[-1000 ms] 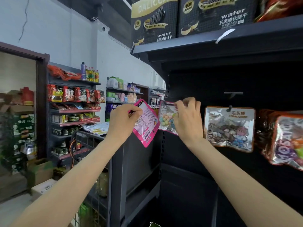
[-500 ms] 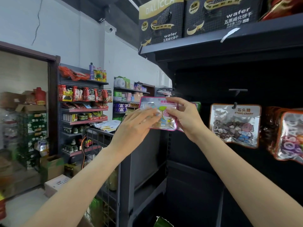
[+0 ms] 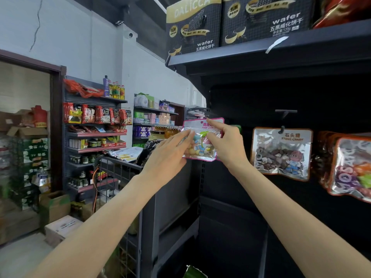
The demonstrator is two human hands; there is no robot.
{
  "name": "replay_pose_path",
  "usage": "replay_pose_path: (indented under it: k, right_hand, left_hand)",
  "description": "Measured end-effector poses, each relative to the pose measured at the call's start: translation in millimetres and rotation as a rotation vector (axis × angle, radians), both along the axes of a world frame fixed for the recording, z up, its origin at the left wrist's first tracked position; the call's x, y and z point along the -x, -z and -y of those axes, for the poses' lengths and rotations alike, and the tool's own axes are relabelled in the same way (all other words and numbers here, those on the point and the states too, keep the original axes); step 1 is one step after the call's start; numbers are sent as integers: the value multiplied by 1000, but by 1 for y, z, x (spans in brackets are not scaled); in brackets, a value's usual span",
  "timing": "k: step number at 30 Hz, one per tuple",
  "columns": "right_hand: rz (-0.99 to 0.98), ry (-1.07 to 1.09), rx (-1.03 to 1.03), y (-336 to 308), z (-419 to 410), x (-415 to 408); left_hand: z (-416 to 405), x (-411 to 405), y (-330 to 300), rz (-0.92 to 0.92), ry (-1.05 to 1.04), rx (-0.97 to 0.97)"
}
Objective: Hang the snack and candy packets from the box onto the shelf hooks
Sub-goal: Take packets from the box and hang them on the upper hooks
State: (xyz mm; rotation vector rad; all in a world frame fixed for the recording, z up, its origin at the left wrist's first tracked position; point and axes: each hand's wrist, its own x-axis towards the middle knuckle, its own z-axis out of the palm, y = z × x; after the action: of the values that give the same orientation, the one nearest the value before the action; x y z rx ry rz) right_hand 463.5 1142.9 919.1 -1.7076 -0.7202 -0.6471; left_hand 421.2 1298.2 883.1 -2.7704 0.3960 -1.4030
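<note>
Two bare hands are up in front of a big black shelf unit (image 3: pixel 281 63), the kind with a dark back panel and hooks sticking out. Up top sit a couple of black and gold wafer boxes (image 3: pixel 265 17). Further left across the shop is another rack of snacks and jars (image 3: pixel 94 135), plus a wire cart (image 3: pixel 118 169) right next to the black unit.

Hanging on the panel: a clear stone candy packet (image 3: pixel 281 153) on its hook (image 3: pixel 282 129), with an orange-edged packet (image 3: pixel 353 169) to its right, partly cut off by the frame edge. An empty-looking hook (image 3: pixel 286 112) pokes out just above the stone candy one.

Now the main bit: a pink-edged candy packet (image 3: pixel 200 145) with a cartoon kid on it, held upright at the left end of the panel. Right hand (image 3: pixel 226 145) pinches it on its right side, index finger up on the top strip. Left hand (image 3: pixel 170 157) has fairly straight fingers, tips touching the packet's left edge. Can't tell if it's on a hook.
</note>
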Motion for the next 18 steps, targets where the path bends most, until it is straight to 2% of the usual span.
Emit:
replay_pose_path:
  k: [18]
  right_hand:
    - [57,38,0,6,3,-1]
  left_hand:
    - [5,2,-1,-42,9,38]
